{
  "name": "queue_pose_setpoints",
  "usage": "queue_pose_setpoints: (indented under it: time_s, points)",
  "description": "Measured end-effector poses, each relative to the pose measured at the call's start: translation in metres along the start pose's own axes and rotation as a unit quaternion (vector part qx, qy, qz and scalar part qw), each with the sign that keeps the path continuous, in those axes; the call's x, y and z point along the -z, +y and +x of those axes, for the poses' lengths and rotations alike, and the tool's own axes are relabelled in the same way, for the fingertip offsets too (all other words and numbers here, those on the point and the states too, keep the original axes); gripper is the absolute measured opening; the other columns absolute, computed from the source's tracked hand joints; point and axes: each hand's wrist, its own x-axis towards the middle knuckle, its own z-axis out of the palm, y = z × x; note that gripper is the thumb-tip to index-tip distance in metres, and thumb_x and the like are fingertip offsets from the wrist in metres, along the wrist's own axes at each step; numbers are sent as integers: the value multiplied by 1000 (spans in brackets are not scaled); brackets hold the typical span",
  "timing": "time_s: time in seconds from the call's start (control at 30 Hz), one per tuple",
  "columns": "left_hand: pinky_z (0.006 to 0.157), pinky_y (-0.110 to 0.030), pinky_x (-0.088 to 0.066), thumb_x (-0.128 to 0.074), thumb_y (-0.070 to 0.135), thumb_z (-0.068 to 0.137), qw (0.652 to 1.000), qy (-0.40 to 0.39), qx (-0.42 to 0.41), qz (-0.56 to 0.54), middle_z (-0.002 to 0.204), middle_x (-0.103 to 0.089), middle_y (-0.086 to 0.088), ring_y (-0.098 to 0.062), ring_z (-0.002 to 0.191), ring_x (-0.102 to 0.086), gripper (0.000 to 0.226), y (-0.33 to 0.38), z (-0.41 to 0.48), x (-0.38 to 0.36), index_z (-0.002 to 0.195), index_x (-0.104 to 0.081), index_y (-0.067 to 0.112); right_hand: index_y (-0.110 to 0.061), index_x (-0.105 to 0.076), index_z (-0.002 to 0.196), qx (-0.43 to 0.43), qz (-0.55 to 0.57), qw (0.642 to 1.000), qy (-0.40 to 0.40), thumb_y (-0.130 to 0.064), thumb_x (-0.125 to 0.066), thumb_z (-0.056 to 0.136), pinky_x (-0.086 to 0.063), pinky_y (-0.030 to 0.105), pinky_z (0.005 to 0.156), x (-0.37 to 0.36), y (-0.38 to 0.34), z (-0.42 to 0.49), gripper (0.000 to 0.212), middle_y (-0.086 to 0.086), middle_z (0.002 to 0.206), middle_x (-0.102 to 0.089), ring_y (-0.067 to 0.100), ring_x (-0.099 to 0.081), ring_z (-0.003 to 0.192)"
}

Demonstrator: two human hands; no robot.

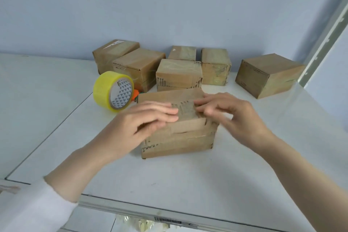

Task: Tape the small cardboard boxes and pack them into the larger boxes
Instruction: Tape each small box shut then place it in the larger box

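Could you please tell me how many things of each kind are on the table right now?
Cardboard boxes: 7
Yellow tape roll: 1
Orange-and-green item, mostly hidden behind the roll: 1
Total: 9

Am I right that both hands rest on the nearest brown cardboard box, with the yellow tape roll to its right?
The head view shows the yellow tape roll on its left; left hand and right hand do rest on the box.
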Motion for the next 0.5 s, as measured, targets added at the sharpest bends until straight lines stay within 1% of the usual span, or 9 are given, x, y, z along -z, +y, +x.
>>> queue_pose_setpoints:
  time_s: [0.03,0.07,0.13,0.2,0.27,0.33,0.4,0.43,0.5]
  points:
    - [97,-14,-42,-50,21,91,1000,11,13,-21,112,-66,10,2,112,-57,24,3,8,1,108,-66,15,-31,-71,88,-19,20,999,27,-45,-51,81,-49,29,93,0,-6,5,25,-20,97,-71,-1,-60,105]
    - [94,-11,-42,-50,25,91,999,12,27,-31,110,-66,15,6,108,-58,24,6,14,2,108,-65,21,-32,-70,88,-33,27,998,39,-49,-50,81,-52,27,87,0,-10,9,28,-20,95,-71,-2,-62,99]
    - [102,-13,-35,-52,40,84,998,-8,53,-22,121,-57,21,8,118,-48,29,3,18,4,113,-57,35,-34,-66,106,-35,4,999,30,-55,-52,77,-50,21,89,1,-11,10,39,-22,114,-64,-7,-56,109]
    - [111,-13,-21,-55,51,76,997,-14,79,-24,142,-38,20,7,135,-27,47,-7,5,7,122,-46,43,-37,-52,127,-41,-3,999,-15,-57,-55,75,-42,19,100,1,-5,2,56,-21,139,-45,-8,-40,127]
    - [113,-12,-14,-61,53,70,990,-7,132,-56,153,-16,19,9,140,-8,67,-17,-14,10,131,-35,46,-41,-41,133,-64,63,994,-61,-52,-57,74,-40,21,103,-3,2,-11,62,-20,149,-30,-2,-33,135]
    - [112,-12,-14,-64,49,66,979,-15,180,-90,155,-3,18,13,138,0,74,-22,-26,6,131,-30,48,-42,-39,133,-91,136,983,-78,-45,-63,77,-44,24,101,-9,3,-20,61,-18,153,-24,4,-35,136]
    - [110,-9,-14,-63,52,64,969,8,215,-123,156,-6,15,12,138,-4,76,-20,-23,3,132,-30,47,-46,-36,133,-90,111,987,-80,-48,-70,75,-44,21,99,-12,-1,-20,68,-16,154,-20,0,-37,133]
    - [111,-12,-18,-62,59,62,961,23,238,-139,154,-16,16,10,138,-14,80,-19,-17,4,135,-30,46,-49,-36,132,-95,74,990,-70,-57,-71,69,-45,20,97,-12,-5,-17,72,-15,152,-24,-2,-41,130]
    - [105,-17,-27,-54,78,59,947,33,285,-144,137,-38,27,8,127,-35,89,-18,1,9,138,-34,41,-56,-39,120,-133,2,991,-27,-74,-59,60,-50,17,85,-8,-15,-9,66,-18,136,-48,-6,-56,109]
